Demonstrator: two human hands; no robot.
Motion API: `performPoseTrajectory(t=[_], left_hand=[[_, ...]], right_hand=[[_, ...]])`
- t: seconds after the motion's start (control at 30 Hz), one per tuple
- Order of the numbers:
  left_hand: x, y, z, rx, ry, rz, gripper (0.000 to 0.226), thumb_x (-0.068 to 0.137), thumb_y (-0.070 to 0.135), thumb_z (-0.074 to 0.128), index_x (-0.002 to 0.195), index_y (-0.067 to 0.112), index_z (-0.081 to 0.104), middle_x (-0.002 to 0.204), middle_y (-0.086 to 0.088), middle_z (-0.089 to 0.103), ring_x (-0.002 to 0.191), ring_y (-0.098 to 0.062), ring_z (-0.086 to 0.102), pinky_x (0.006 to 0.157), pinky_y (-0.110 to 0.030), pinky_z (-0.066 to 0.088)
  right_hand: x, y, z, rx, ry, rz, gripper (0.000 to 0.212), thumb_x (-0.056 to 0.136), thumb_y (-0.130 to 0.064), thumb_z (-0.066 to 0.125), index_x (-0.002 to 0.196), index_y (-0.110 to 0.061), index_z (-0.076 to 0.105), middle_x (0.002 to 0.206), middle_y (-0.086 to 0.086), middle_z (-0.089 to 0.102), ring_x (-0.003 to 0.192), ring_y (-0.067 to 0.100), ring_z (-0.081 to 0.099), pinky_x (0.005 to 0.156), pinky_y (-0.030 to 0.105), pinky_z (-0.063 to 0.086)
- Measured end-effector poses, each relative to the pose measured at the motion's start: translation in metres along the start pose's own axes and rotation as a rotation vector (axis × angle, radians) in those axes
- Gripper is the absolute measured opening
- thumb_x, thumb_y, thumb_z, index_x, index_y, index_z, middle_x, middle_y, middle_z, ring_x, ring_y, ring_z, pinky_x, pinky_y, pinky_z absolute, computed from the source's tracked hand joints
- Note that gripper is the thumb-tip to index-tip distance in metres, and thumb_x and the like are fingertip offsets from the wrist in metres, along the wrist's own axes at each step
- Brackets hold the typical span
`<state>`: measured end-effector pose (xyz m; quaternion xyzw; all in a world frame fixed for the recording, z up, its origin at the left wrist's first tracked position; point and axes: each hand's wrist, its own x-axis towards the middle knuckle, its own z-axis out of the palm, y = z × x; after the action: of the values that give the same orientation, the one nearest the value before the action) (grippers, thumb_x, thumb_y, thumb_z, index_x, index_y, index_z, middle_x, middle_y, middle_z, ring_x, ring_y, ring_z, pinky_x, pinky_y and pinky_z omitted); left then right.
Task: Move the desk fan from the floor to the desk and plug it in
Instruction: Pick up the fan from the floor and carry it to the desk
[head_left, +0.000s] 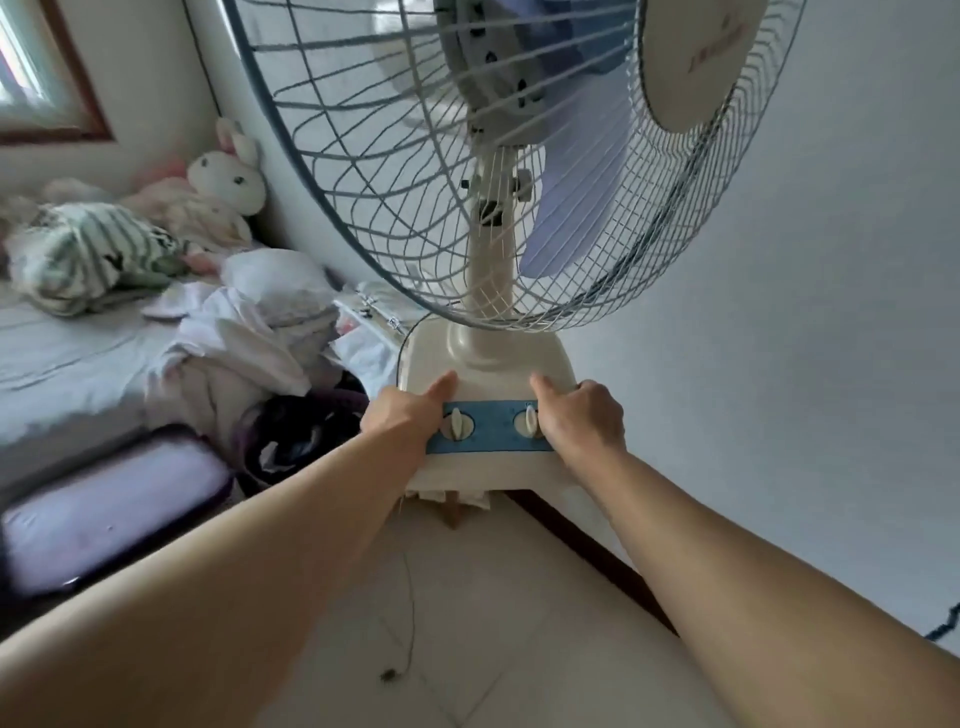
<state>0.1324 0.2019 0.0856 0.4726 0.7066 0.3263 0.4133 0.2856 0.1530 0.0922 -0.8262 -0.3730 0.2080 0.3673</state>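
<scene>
Desk fan (488, 364), rigid cream plastic, top-heavy under its wide wire cage, carried clear above the floor: my left hand (410, 415) and right hand (584, 415) clasp the base's side edges, the likeliest firm hold.

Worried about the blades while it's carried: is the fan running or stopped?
Stopped: the fan shows each blue blade sharply behind the grille, with no spin blur.

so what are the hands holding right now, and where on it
Both hold the desk fan by its base: left hand on the left side, right hand on the right, thumbs on top.
</scene>
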Motion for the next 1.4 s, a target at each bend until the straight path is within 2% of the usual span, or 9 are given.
performPoseTrajectory(t=[0.3, 0.4, 0.5, 0.77, 0.93, 1.1, 1.17, 1.3, 1.4], left_hand=[[-0.031, -0.020, -0.126, -0.088, 0.215, -0.104, 0.074, 0.072, 0.063, 0.065, 0.113, 0.002, 0.059, 0.111, -0.016, 0.066, 0.101, -0.034, 0.063, 0.090, -0.039, 0.052], [-0.038, -0.033, -0.171, -0.106, 0.291, -0.125, 0.075, 0.073, 0.062, 0.064, 0.121, 0.004, 0.056, 0.116, -0.016, 0.065, 0.104, -0.034, 0.062, 0.089, -0.036, 0.051], [-0.046, -0.050, -0.217, -0.099, 0.355, -0.160, 0.077, 0.074, 0.064, 0.061, 0.122, 0.004, 0.055, 0.119, -0.016, 0.064, 0.107, -0.034, 0.060, 0.092, -0.037, 0.049], [-0.084, -0.114, -0.344, -0.166, 0.525, -0.236, 0.080, 0.075, 0.060, 0.063, 0.127, 0.001, 0.051, 0.126, -0.020, 0.060, 0.115, -0.037, 0.057, 0.101, -0.044, 0.045], [-0.119, -0.156, -0.422, -0.129, 0.671, -0.308, 0.080, 0.076, 0.063, 0.059, 0.128, 0.003, 0.048, 0.126, -0.019, 0.059, 0.114, -0.038, 0.056, 0.100, -0.044, 0.045], [-0.156, -0.193, -0.493, -0.124, 0.818, -0.409, 0.083, 0.074, 0.068, 0.057, 0.126, 0.003, 0.051, 0.125, -0.018, 0.060, 0.110, -0.036, 0.058, 0.090, -0.037, 0.047], [-0.169, -0.206, -0.518, -0.113, 0.878, -0.436, 0.081, 0.076, 0.067, 0.056, 0.125, 0.004, 0.051, 0.125, -0.017, 0.060, 0.109, -0.035, 0.058, 0.083, -0.035, 0.044], [-0.188, -0.228, -0.557, -0.191, 0.957, -0.450, 0.085, 0.078, 0.064, 0.056, 0.134, 0.003, 0.043, 0.134, -0.016, 0.053, 0.119, -0.034, 0.053, 0.100, -0.038, 0.043], [-0.200, -0.245, -0.579, -0.272, 1.039, -0.444, 0.082, 0.078, 0.062, 0.059, 0.133, 0.003, 0.045, 0.132, -0.016, 0.055, 0.118, -0.033, 0.054, 0.101, -0.042, 0.043]], right_hand=[[-0.067, -0.078, 0.040, 0.047, -0.188, -0.206, 0.067, 0.079, -0.062, 0.051, 0.106, -0.002, 0.065, 0.111, 0.017, 0.066, 0.091, 0.030, 0.060, 0.075, 0.033, 0.047], [-0.098, -0.105, 0.059, 0.037, -0.266, -0.286, 0.068, 0.077, -0.066, 0.048, 0.091, -0.002, 0.063, 0.100, 0.015, 0.066, 0.070, 0.023, 0.055, 0.059, 0.028, 0.040], [-0.130, -0.130, 0.082, 0.058, -0.338, -0.326, 0.071, 0.074, -0.066, 0.048, 0.102, -0.003, 0.063, 0.104, 0.016, 0.065, 0.091, 0.032, 0.061, 0.071, 0.032, 0.045], [-0.245, -0.187, 0.148, 0.046, -0.458, -0.491, 0.068, 0.081, -0.062, 0.049, 0.108, -0.001, 0.061, 0.111, 0.019, 0.064, 0.088, 0.030, 0.057, 0.070, 0.030, 0.037], [-0.327, -0.219, 0.185, 0.040, -0.556, -0.608, 0.073, 0.086, -0.059, 0.048, 0.131, -0.001, 0.048, 0.125, 0.020, 0.059, 0.112, 0.033, 0.056, 0.077, 0.029, 0.037], [-0.403, -0.247, 0.221, 0.084, -0.720, -0.654, 0.060, 0.084, -0.060, 0.050, 0.093, -0.002, 0.061, 0.107, 0.021, 0.065, 0.087, 0.031, 0.058, 0.070, 0.029, 0.039], [-0.431, -0.257, 0.235, 0.076, -0.778, -0.669, 0.064, 0.083, -0.061, 0.050, 0.095, 0.000, 0.063, 0.103, 0.021, 0.065, 0.086, 0.031, 0.059, 0.071, 0.032, 0.044], [-0.476, -0.276, 0.263, 0.114, -0.913, -0.704, 0.065, 0.081, -0.061, 0.050, 0.098, 0.000, 0.065, 0.101, 0.020, 0.067, 0.089, 0.033, 0.064, 0.082, 0.039, 0.053], [-0.506, -0.291, 0.284, 0.037, -0.964, -0.784, 0.067, 0.082, -0.064, 0.046, 0.101, -0.003, 0.065, 0.103, 0.018, 0.066, 0.086, 0.031, 0.060, 0.073, 0.032, 0.045]])
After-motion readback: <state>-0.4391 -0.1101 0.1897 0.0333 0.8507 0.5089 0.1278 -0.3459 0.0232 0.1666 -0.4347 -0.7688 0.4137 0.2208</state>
